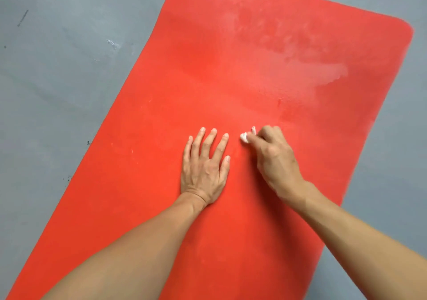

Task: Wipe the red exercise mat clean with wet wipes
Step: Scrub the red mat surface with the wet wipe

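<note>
floor [57,80]: grey and smooth, it fills the left side and the right corners of the view; it has some small dark marks and one pale scuff on the left, near the mat's left edge.
mat [231,87]: red, it lies flat on the floor and runs at an angle from near left to far right; its far right corner is rounded. Both hands are on its middle part.
pale patch [307,54]: a whitish, cloudy area on the far right part of the mat, well apart from the hands. The near part of the mat has a deeper and more even red.
arms: two bare forearms come in from the near edge, the left one from near left, the right one from near right, and they meet over the mat.
left hand [204,168]: it rests flat on the mat, palm down, just left of the right hand. The fingers are straight and a little spread, the thumb lies close beside the index finger. It holds nothing.
right hand [275,156]: the fingers are curled and they pinch the wipe against the mat; the knuckles point to far left.
wipe [246,136]: small, white, crumpled; only a bit shows at the fingertips of the right hand. It touches the mat, between the two hands.
</note>
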Demonstrator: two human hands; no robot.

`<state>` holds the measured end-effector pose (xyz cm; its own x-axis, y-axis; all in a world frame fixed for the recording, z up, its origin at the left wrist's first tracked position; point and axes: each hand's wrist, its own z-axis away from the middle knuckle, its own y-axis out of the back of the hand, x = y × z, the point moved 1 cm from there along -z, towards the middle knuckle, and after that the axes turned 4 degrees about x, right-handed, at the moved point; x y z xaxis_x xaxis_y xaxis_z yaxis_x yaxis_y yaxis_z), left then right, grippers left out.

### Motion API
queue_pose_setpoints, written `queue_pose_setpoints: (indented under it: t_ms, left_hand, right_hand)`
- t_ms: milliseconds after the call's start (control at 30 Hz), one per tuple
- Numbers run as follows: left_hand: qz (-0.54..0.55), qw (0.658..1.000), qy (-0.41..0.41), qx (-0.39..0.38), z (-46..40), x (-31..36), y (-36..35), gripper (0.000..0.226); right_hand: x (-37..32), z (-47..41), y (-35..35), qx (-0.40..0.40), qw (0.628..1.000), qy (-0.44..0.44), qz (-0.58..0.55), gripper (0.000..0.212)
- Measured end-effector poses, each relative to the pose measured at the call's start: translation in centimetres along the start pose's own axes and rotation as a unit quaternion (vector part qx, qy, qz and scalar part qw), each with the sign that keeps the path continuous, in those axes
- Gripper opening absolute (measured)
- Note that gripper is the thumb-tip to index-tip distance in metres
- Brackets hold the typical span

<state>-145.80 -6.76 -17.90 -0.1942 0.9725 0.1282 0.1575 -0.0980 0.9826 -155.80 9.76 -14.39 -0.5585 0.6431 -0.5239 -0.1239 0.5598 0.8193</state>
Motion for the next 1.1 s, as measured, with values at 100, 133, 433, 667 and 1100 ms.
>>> queue_pose_setpoints:
  t_ms: [100, 133, 433, 667, 1100]
  left_hand:
    - [0.000, 1.000, 0.001, -0.003, 0.0, 0.1, 0.0, 0.057]
    - [-0.001, 1.000, 0.001, -0.005, -0.1, 0.2, 0.0, 0.057]
    - [-0.006, 1.000, -0.003, 0.013, -0.2, 0.1, -0.2, 0.056]
    - [0.001, 0.999, -0.015, 0.033, 0.0, 0.1, -0.4, 0.053]
    - [0.049, 0.996, -0.071, 0.031, 1.1, 2.8, -0.5, 0.043]
  right_hand:
    - [-1.1, 3.0, 0.3, -0.094, 0.988, 0.118, -0.017, 0.042]
    - [0.0, 1.9, 0.4, -0.087, 0.988, 0.130, -0.009, 0.042]
    - [0.8, 0.1, 0.1, 0.038, 0.999, 0.007, -0.021, 0.023]
    - [2.1, 0.6, 1.1, 0.024, 0.998, 0.059, -0.012, 0.027]
    - [2.5, 2.7, 1.5, 0.027, 0.998, 0.057, -0.018, 0.031]
